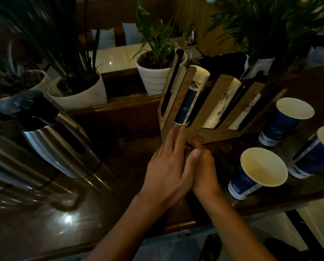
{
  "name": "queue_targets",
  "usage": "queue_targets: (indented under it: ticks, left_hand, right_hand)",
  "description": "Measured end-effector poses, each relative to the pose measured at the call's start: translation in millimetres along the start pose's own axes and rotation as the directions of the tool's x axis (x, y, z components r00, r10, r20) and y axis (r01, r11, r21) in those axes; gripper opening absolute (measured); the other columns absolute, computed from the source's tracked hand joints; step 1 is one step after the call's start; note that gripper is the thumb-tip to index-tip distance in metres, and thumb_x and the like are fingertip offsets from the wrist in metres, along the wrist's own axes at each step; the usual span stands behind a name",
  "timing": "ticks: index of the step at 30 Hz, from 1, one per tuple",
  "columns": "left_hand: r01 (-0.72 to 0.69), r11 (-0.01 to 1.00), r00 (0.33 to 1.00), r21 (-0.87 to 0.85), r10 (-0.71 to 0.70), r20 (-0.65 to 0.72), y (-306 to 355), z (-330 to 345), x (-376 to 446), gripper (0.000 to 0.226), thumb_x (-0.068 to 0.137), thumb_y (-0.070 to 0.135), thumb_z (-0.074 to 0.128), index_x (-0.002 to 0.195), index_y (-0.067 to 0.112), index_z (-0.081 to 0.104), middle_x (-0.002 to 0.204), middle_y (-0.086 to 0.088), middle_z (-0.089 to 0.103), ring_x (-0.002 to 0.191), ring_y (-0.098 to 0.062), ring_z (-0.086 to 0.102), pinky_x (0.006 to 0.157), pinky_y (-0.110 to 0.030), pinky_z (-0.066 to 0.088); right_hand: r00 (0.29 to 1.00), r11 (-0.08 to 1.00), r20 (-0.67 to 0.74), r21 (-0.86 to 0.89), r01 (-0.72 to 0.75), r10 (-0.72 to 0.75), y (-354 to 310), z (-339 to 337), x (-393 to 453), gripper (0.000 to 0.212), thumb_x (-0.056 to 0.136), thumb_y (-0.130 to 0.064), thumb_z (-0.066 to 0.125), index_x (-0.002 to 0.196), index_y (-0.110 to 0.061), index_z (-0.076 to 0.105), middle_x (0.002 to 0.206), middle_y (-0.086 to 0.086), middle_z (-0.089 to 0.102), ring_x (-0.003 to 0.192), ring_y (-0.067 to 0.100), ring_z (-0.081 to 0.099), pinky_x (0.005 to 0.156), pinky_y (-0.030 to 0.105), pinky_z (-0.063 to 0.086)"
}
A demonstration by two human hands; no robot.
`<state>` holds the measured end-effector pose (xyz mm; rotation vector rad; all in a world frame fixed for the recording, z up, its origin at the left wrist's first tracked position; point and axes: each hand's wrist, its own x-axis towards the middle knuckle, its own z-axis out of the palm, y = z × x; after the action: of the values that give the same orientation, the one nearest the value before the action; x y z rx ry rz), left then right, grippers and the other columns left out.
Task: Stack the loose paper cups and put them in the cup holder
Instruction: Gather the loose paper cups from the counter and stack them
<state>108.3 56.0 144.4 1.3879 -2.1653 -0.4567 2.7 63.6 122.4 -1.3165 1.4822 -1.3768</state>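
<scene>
Both hands empty: left hand (168, 166) fingertips nudge the blue cup stack (187, 102) in the cup holder (198, 134); right hand (204, 166) alongside; next, probably gather loose cups (261, 172) at three o'clock

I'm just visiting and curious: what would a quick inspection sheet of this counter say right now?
Surface: dark glossy wooden counter, with light glare.
Job's things: wooden cup holder with slanted slots; blue cup stack in one slot, white cup stacks in slots to its right. Three loose blue paper cups stand upright at right.
Clutter: steel thermos jug at left.
Grips: left hand has fingertips at the blue stack's lower end; right hand presses beside it. Neither holds a loose cup.
Cables: nothing seen.
Surroundings: potted plants in white pots behind the counter; a pale table beyond.
</scene>
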Motion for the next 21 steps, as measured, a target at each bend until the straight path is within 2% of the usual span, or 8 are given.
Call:
queue_targets:
  ticks: [2, 5, 8, 10, 12, 16, 18, 21]
  left_hand:
    - [-0.01, 0.997, 1.0, 0.075, 0.011, -0.015, 0, 4, -3, 0.073, 0.098, 0.067, 0.007, 0.156, 0.025, 0.024, 0.162, -0.002, 0.032, 0.141, -0.015, 0.039, 0.107, -0.027, 0.034]
    - [-0.02, 0.982, 0.999, 0.188, 0.028, -0.038, 1, 7, -3, 0.072, 0.102, 0.061, 0.01, 0.153, 0.017, 0.037, 0.149, -0.006, 0.052, 0.132, -0.018, 0.05, 0.1, -0.026, 0.038]
    - [-0.023, 0.976, 0.998, 0.215, 0.033, -0.044, 0, 8, -1, 0.062, 0.104, 0.052, 0.02, 0.151, 0.016, 0.04, 0.14, -0.003, 0.058, 0.121, -0.015, 0.054, 0.093, -0.029, 0.049]
    - [-0.033, 0.974, 0.998, 0.224, 0.042, -0.037, -1, 8, 0, 0.059, 0.104, 0.05, 0.022, 0.151, 0.018, 0.038, 0.135, 0.0, 0.059, 0.116, -0.014, 0.054, 0.088, -0.029, 0.05]
    - [-0.056, 0.969, 0.998, 0.239, 0.063, -0.022, -1, 8, 1, 0.062, 0.104, 0.052, 0.021, 0.153, 0.018, 0.034, 0.131, 0.002, 0.059, 0.115, -0.013, 0.054, 0.088, -0.029, 0.049]
    - [-0.066, 0.954, 0.998, 0.291, 0.065, 0.015, -4, 9, 3, 0.07, 0.102, 0.056, 0.012, 0.159, 0.016, 0.019, 0.133, 0.002, 0.055, 0.117, -0.012, 0.05, 0.096, -0.031, 0.049]
    - [-0.056, 0.949, 0.998, 0.309, 0.047, 0.035, -4, 10, 3, 0.07, 0.102, 0.055, 0.011, 0.159, 0.016, 0.018, 0.138, 0.0, 0.052, 0.121, -0.014, 0.049, 0.1, -0.033, 0.049]
    - [-0.064, 0.941, 0.995, 0.332, 0.036, 0.089, -3, 8, 3, 0.07, 0.1, 0.058, 0.013, 0.159, 0.02, 0.014, 0.139, -0.005, 0.05, 0.123, -0.02, 0.049, 0.101, -0.04, 0.048]
  right_hand:
    - [0.991, 0.976, 0.062, 0.175, -0.131, 0.122, -1, 0, 0, 0.03, 0.103, -0.004, 0.043, 0.105, -0.025, 0.065, 0.096, -0.013, 0.067, 0.087, 0.001, 0.067, 0.081, 0.029, 0.051]
    - [0.907, 0.828, 0.202, 0.371, -0.42, 0.37, 5, 2, 2, 0.021, 0.1, -0.035, 0.052, 0.106, -0.032, 0.071, 0.106, -0.002, 0.076, 0.1, 0.009, 0.071, 0.096, 0.04, 0.052]
    - [0.877, 0.723, 0.273, 0.496, -0.481, 0.395, 14, 4, 0, 0.048, 0.08, -0.061, 0.056, 0.12, -0.037, 0.069, 0.122, -0.007, 0.072, 0.117, 0.011, 0.064, 0.103, 0.039, 0.046]
    - [0.861, 0.694, 0.291, 0.511, -0.508, 0.416, 15, 4, 0, 0.044, 0.079, -0.06, 0.055, 0.112, -0.037, 0.073, 0.119, -0.006, 0.074, 0.115, 0.01, 0.066, 0.098, 0.035, 0.046]
    - [0.843, 0.7, 0.296, 0.471, -0.537, 0.449, 13, 0, 5, 0.032, 0.091, -0.051, 0.053, 0.105, -0.034, 0.075, 0.11, -0.005, 0.077, 0.105, 0.009, 0.07, 0.092, 0.033, 0.048]
    - [0.809, 0.711, 0.345, 0.389, -0.585, 0.476, 8, -11, 19, 0.036, 0.099, -0.038, 0.049, 0.089, -0.028, 0.082, 0.101, -0.002, 0.079, 0.093, 0.01, 0.074, 0.083, 0.033, 0.049]
    - [0.803, 0.705, 0.349, 0.388, -0.594, 0.484, 8, -11, 20, 0.036, 0.099, -0.039, 0.049, 0.09, -0.028, 0.082, 0.103, -0.001, 0.078, 0.094, 0.01, 0.074, 0.081, 0.031, 0.05]
    - [0.811, 0.612, 0.311, 0.538, -0.579, 0.495, 24, 0, 7, 0.041, 0.097, -0.052, 0.045, 0.1, -0.03, 0.08, 0.109, 0.001, 0.077, 0.103, 0.015, 0.072, 0.085, 0.032, 0.053]
